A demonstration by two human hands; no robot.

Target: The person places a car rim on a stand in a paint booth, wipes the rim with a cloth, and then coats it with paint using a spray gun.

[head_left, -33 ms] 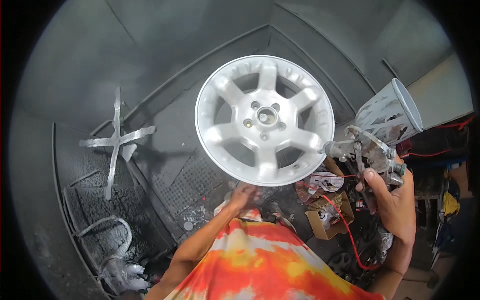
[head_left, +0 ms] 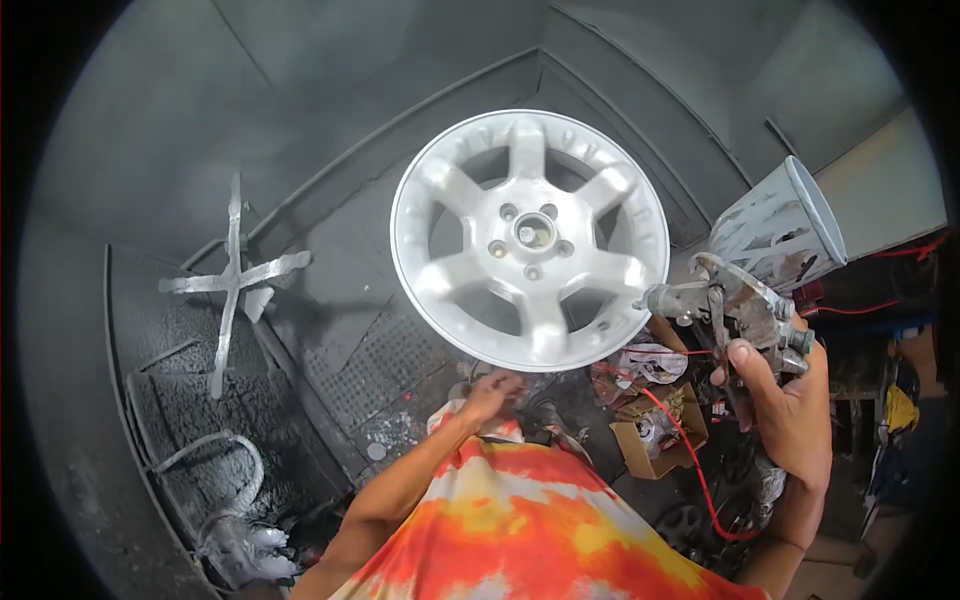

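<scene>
A silver-white alloy wheel rim point(head_left: 545, 190) with several spokes sits face up in front of me, raised above the floor; what bears it is hidden beneath. My right hand point(head_left: 790, 410) is wrapped round a paint-crusted spray gun point(head_left: 745, 305). A pale, paint-streaked cup point(head_left: 770, 230) tops the gun, and its nozzle points left, close to the rim's right edge. Just below the rim's near edge is my left hand point(head_left: 488, 395). Its fingers are smeared and partly covered, so their pose and any contact with the rim are unclear.
A silver-painted cross-shaped stand point(head_left: 232, 283) is at the left. Grey walls point(head_left: 330, 80) enclose the far side. Below the gun lie an open cardboard box point(head_left: 660, 445), a crumpled plastic bag point(head_left: 655, 365) and a red hose point(head_left: 690, 455). A pale hose point(head_left: 255, 460) curves at lower left.
The rim has turned slightly counterclockwise: its far spoke shifted left and its near spoke right. My left hand has shifted slightly; my right hand and the spray gun stay almost in place.
</scene>
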